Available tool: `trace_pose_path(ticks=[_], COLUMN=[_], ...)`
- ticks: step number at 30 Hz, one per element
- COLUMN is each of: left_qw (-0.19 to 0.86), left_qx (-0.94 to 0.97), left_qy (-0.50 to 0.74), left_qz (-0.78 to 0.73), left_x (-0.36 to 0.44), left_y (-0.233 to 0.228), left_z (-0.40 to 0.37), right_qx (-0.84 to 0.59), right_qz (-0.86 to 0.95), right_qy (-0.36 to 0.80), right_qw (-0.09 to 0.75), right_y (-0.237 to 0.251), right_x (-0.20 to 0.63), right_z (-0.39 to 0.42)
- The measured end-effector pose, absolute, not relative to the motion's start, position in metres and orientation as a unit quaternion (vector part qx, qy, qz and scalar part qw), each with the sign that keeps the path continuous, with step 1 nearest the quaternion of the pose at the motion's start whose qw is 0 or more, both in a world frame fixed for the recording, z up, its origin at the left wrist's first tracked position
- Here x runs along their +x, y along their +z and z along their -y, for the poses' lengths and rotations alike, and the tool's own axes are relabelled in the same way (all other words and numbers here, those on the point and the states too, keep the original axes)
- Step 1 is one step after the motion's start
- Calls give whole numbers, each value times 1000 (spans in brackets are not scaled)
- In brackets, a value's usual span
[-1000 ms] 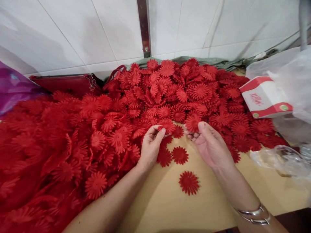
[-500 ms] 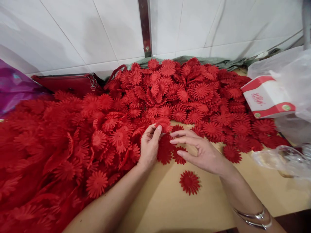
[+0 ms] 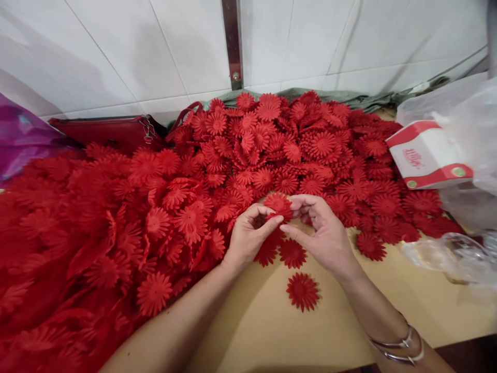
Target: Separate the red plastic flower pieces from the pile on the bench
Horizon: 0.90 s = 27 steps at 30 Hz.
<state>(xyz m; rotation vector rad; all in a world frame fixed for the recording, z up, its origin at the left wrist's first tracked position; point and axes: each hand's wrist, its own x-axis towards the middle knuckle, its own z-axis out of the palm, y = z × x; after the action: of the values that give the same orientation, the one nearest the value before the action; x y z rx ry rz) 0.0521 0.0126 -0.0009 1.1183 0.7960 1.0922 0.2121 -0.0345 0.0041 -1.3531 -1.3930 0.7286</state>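
A red artificial flower layer (image 3: 278, 204) with a petalled rim is pinched between the thumb and fingers of my left hand (image 3: 250, 233). My right hand (image 3: 322, 233) meets it from the other side, with fingertips at its right edge and the thumb just below. Whether the held piece is one layer or a few together, I cannot tell. Under my hands lie darker red flower layers (image 3: 292, 254), partly hidden. A single loose flower layer (image 3: 303, 292) rests flat on the table nearer to me.
Large heaps of red flower layers (image 3: 155, 223) cover the left and back of the tan table (image 3: 248, 321). A red bag (image 3: 108, 132) lies against the tiled wall. At right are a white-and-red box (image 3: 430, 155), a clear plastic bag (image 3: 466, 109) and a clear plastic item (image 3: 458, 254).
My left hand has moved right with the flower layer. My right hand, earlier open and apart from it, has come up and closed its fingers at the piece's right edge.
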Motion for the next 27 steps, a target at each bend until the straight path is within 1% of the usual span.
trace_pose_path(ticks=[5,8,15,18,21,23,27], left_qw=[659,658,661,670,667,666,668], left_qx=[469,468,475,472,474,478,463], left_qy=[476,478,475,470,472,470,469], left_qz=[-344,-347,-335,-327,-329,-327,-347], left_x=[52,51,52,53,53,53,53], left_y=[0,1,2,2,3,3,3], left_z=[-13,-12,-11,-11,-11,-11,-11], right_qx=[-553,-551,-554,-546,-534,-524,-524], right_qz=[621,648,615,576,542,515,405], right_qy=[196,175,266,334,377,400,405], right_qw=[519,496,494,508,528,547,631], right_y=[9,12,8,5,2,-1,-4], right_x=[209,208,213,215,216,218,227], right_z=[35,37,36,35,34,32,27])
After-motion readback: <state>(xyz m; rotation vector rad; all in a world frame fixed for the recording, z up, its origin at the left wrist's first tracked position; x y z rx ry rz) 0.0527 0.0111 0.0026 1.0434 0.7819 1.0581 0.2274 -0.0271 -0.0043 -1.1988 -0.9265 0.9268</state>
